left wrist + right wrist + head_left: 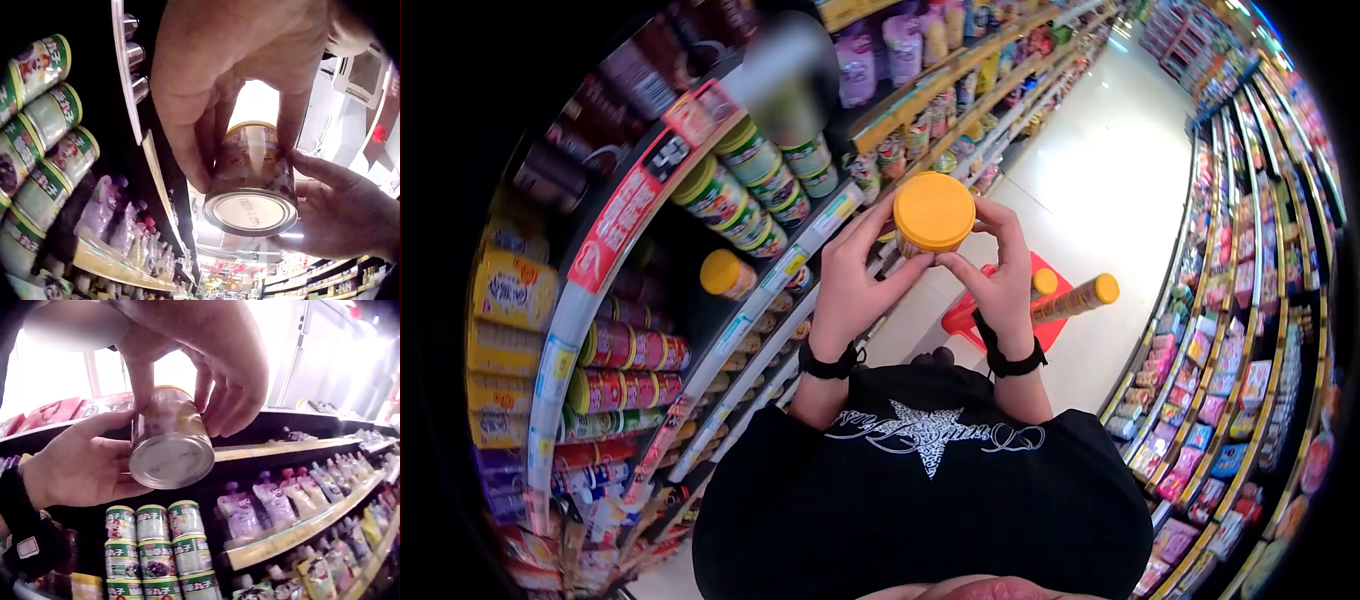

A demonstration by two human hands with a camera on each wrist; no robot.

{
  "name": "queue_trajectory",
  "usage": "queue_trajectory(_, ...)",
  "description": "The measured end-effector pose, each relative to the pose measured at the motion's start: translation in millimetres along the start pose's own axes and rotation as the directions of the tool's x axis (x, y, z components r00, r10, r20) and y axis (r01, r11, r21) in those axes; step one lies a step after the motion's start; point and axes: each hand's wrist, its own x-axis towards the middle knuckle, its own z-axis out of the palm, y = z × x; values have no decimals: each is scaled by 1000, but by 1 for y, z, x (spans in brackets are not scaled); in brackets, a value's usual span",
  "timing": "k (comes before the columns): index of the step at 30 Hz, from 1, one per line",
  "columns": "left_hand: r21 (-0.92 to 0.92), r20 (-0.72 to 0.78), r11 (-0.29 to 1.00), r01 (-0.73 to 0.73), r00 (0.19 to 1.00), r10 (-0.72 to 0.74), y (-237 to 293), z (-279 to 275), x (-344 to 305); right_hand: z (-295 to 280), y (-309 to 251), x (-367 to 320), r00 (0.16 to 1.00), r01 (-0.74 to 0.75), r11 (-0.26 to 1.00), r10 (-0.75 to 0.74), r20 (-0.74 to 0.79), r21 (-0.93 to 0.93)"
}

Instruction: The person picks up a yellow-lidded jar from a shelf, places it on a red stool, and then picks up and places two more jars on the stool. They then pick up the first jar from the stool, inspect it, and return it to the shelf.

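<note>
Yellow-topped, the can (934, 212) is waiting outside the red basket (962, 318), where two yellow-topped things (1080, 298) (one is looking tall!) are already standing; I am gripping it with my faraway left hand (855, 290) and right hand (1002, 290).

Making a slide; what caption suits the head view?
Left hand and right hand hold a yellow-lidded can beside stocked shelves.

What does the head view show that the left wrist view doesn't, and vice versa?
Head only: flat top of the yellow lid, red basket on the floor, star print on the shirt.
Left wrist only: metal base of the can, with small printed marks.
Both: the can held by left hand and right hand, plus green-labelled cans on the shelf.
</note>
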Motion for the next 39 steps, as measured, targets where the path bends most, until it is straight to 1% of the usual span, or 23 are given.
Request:
queue_trajectory(5,-75,132,997,4,991,6,16,42,17,-44,6,-10,995,-22,997,15,-102,-70)
queue_trajectory(6,-77,159,997,-16,987,28,13,51,20,-52,8,-12,992,-32,997,22,-124,-76)
queue_trajectory(9,-81,230,997,-14,973,32,19,76,28,-75,12,-20,981,-75,991,53,-188,-112)
queue_trajectory(10,-50,254,998,-35,966,46,20,84,31,-83,14,-23,976,-92,988,64,-208,-127)
queue_trajectory(13,-63,316,992,-111,940,125,20,110,39,-104,25,-33,961,-132,984,96,-259,-124)
queue_trajectory(14,-52,364,998,-43,930,59,26,118,41,-111,27,-36,955,-155,981,118,-271,-119)
queue_trajectory(19,-78,460,997,-17,887,51,11,165,48,-140,44,-48,922,-274,955,227,-314,-114)
queue_trajectory(22,-74,521,997,16,853,25,-13,194,49,-152,65,-57,899,-323,942,273,-341,-97)
queue_trajectory(25,-100,603,981,164,794,-71,-36,226,47,-161,98,-69,861,-391,917,332,-385,-84)
queue_trajectory(26,-58,645,977,206,755,-121,-51,238,44,-164,112,-74,841,-418,907,368,-396,-46)
queue_trajectory(29,-61,668,936,346,711,-219,-101,280,32,-168,156,-92,793,-490,869,413,-448,-67)
queue_trajectory(30,-45,682,937,346,696,-224,-117,293,29,-168,168,-97,779,-525,843,421,-466,-116)
queue_trajectory(33,-94,736,858,505,616,-281,-152,327,24,-166,211,-113,732,-574,805,424,-534,-149)
queue_trajectory(34,-70,750,847,528,587,-304,-148,332,28,-166,226,-119,733,-566,812,414,-540,-145)
queue_trajectory(36,-101,743,816,569,589,-318,-184,352,16,-167,249,-130,723,-587,790,413,-554,-177)
queue_trajectory(37,-118,738,800,588,591,-325,-194,359,13,-167,258,-134,720,-595,780,411,-559,-193)
queue_trajectory(39,-75,766,789,610,542,-347,-214,370,6,-164,275,-144,719,-617,754,424,-550,-225)
